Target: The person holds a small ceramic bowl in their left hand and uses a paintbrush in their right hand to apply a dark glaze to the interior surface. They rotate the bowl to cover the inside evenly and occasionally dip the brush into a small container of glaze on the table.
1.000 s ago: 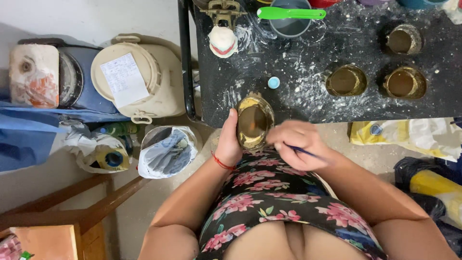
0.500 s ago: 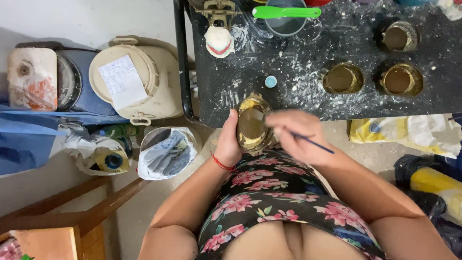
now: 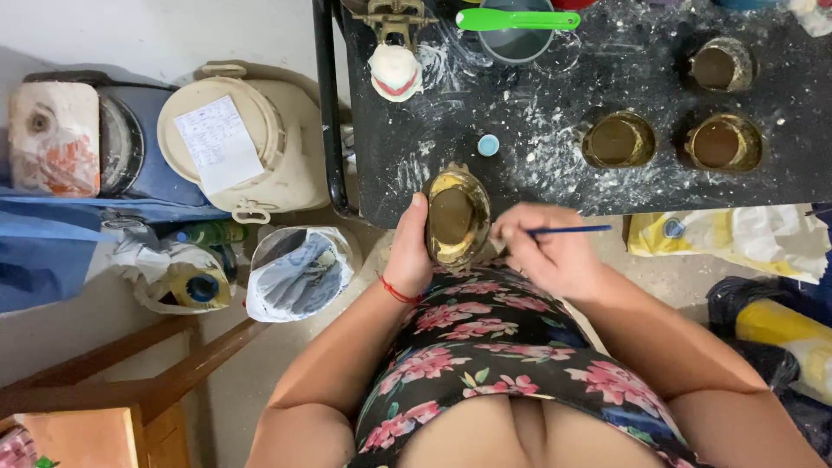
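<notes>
My left hand (image 3: pixel 409 256) grips a small gold-painted cup (image 3: pixel 457 217) by its side, just in front of the black table's near edge. A red thread sits on that wrist. My right hand (image 3: pixel 548 252) holds a thin blue-handled brush (image 3: pixel 572 230), its tip end at the cup's right rim. Three more gold cups (image 3: pixel 618 139) (image 3: pixel 724 143) (image 3: pixel 720 65) stand on the speckled black table (image 3: pixel 537 104) to the right.
On the table: a grey bowl with a green spatula (image 3: pixel 517 19), a small blue cap (image 3: pixel 489 145), a white lidded piece (image 3: pixel 395 69). Left of the table stand a cream lidded bucket (image 3: pixel 251 139), a bag-lined bin (image 3: pixel 296 270) and wooden furniture (image 3: pixel 130 381). Crumpled yellow-white plastic (image 3: pixel 737 238) lies at right.
The brush handle swung from pointing down-right to lying level, and my right hand shifted slightly at the cup's rim. My left hand keeps the cup still.
</notes>
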